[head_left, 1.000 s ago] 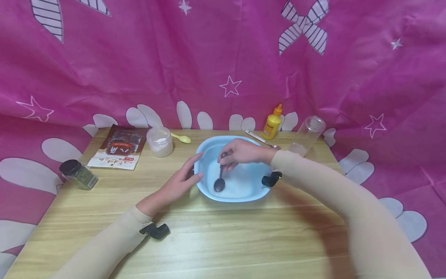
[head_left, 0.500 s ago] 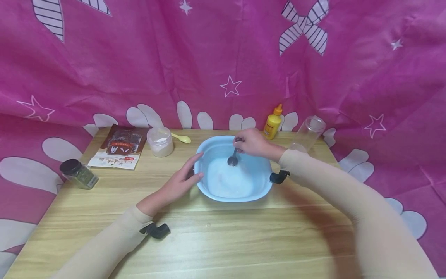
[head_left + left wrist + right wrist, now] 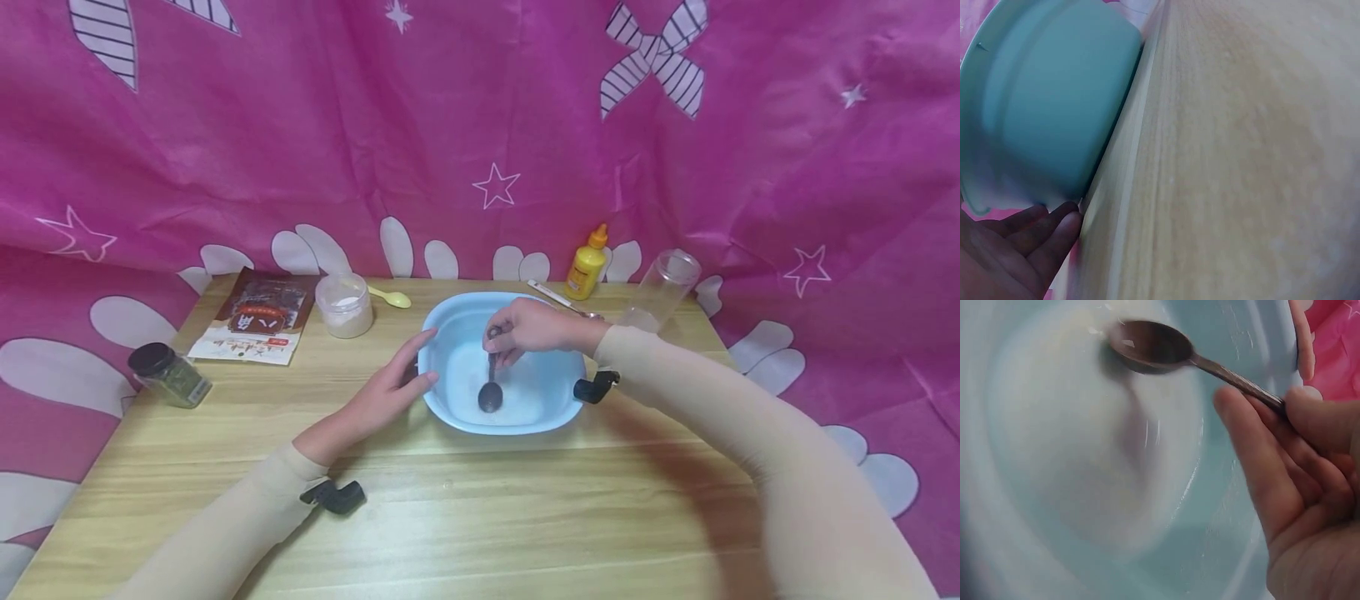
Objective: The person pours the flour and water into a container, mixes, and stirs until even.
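Note:
A pale blue plastic basin [image 3: 504,429] stands on the wooden table with a shallow, cloudy whitish liquid [image 3: 1079,437] in its bottom. My right hand [image 3: 528,327] is over the basin and pinches a dark brown spoon [image 3: 1154,347] by its handle, between thumb and fingers. The spoon's bowl points toward the basin's near side, low over the liquid in the right wrist view. My left hand [image 3: 390,383] rests against the basin's left end, fingers extended along the outer wall and thumb near the rim. In the left wrist view its fingertips [image 3: 1069,225] touch the basin low down.
Left of the basin are a jar of white powder [image 3: 345,318], a yellow spoon [image 3: 394,298], a brown-and-white packet [image 3: 255,321] and a black-lidded jar [image 3: 171,375]. Behind it on the right are a white-handled spoon [image 3: 551,292], a yellow bottle [image 3: 585,271] and a clear container [image 3: 662,287].
My right hand has moved the spoon around the basin, from the near left to the far middle and back to the near side. The left hand has stayed in place.

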